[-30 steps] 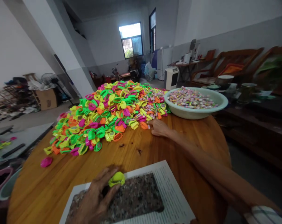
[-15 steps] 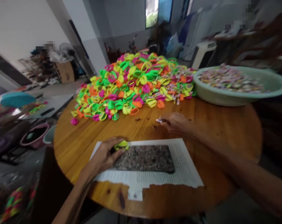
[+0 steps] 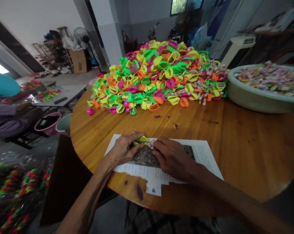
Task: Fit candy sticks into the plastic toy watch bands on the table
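Note:
My left hand [image 3: 126,148] grips a yellow plastic toy watch [image 3: 141,139] between thumb and fingers, above the left end of a dark speckled stone slab [image 3: 145,157]. A small wrapped candy [image 3: 150,145] is pinched in my right hand [image 3: 170,156], its tip at the right side of the watch. Whether the candy is inside the watch or only touching it, I cannot tell. My right hand hides much of the slab, which lies on a torn printed paper sheet [image 3: 209,156].
A large heap of neon toy watches [image 3: 156,74] covers the back of the round wooden table [image 3: 100,130]. At right stands a pale green basin [image 3: 254,100] full of wrapped candies [image 3: 271,78]. Another person [image 3: 5,113] sits at far left near a pink tub [image 3: 50,128].
My right hand has come left and nearer with the wrapped candy, from the bare table to the watch over the slab. My left hand keeps hold of the watch. The view has shifted.

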A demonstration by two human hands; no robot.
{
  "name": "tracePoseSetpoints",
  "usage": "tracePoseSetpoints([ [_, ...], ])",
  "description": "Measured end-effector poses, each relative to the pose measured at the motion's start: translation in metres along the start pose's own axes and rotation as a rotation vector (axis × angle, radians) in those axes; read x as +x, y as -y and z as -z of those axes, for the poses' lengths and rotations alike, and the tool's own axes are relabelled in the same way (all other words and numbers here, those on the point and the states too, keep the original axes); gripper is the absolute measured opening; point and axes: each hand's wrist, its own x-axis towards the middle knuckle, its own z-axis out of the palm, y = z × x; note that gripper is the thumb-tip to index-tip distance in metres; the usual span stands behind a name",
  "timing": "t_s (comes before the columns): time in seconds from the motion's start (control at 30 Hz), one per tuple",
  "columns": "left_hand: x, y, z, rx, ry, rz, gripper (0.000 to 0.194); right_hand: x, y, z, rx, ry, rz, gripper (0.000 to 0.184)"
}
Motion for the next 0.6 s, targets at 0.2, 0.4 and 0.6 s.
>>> tracePoseSetpoints([
  [0.2, -0.003, 0.002, -0.003, 0.010, -0.015, 0.000, 0.039, -0.001, 0.002, -0.012, 0.008, -0.124, -0.011, 0.016],
  [0.4, -0.003, -0.001, -0.003, 0.023, -0.043, -0.032, 0.038, -0.004, 0.005, -0.018, -0.156, -0.156, 0.071, 0.019],
  [0.6, -0.003, -0.002, -0.005, 0.022, -0.067, -0.082, 0.035, -0.003, 0.015, -0.017, -0.238, -0.105, 0.099, 0.016],
])
